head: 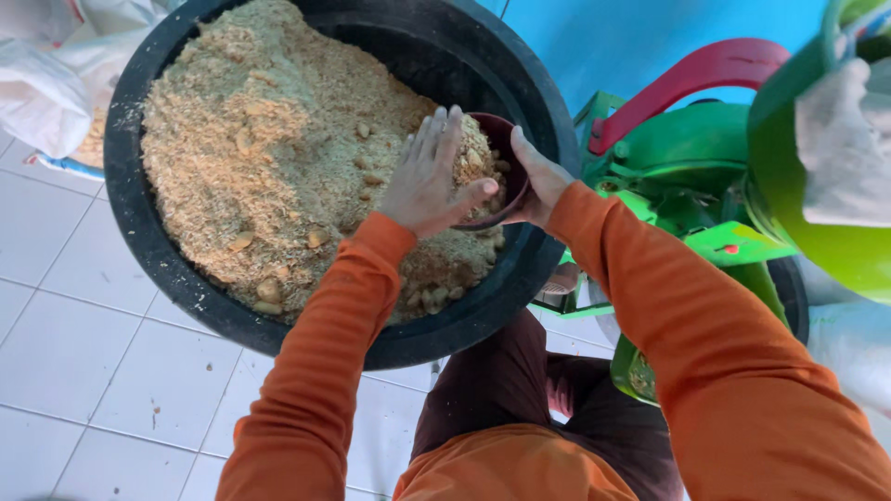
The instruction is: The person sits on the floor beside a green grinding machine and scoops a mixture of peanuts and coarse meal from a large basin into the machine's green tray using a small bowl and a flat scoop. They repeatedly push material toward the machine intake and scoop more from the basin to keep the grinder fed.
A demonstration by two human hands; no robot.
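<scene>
Dark-red bowl (pixel 506 162) held against the heap of tan chaff (pixel 278 158) inside the big black tub (pixel 139 223).

Loose, dry and light by the look of it, the chaff should spill easily, with firmer pale lumps mixed through it. The right hand (pixel 538 181) grips the bowl at its rim on the side away from the heap, thumb over the edge, which seems the sound place to hold a small stiff vessel. The left hand (pixel 429 176), fingers spread flat, presses chaff toward the bowl's mouth. Beyond the tub's far side from the white sacks (pixel 46 74) stands a green machine (pixel 705 186).
</scene>
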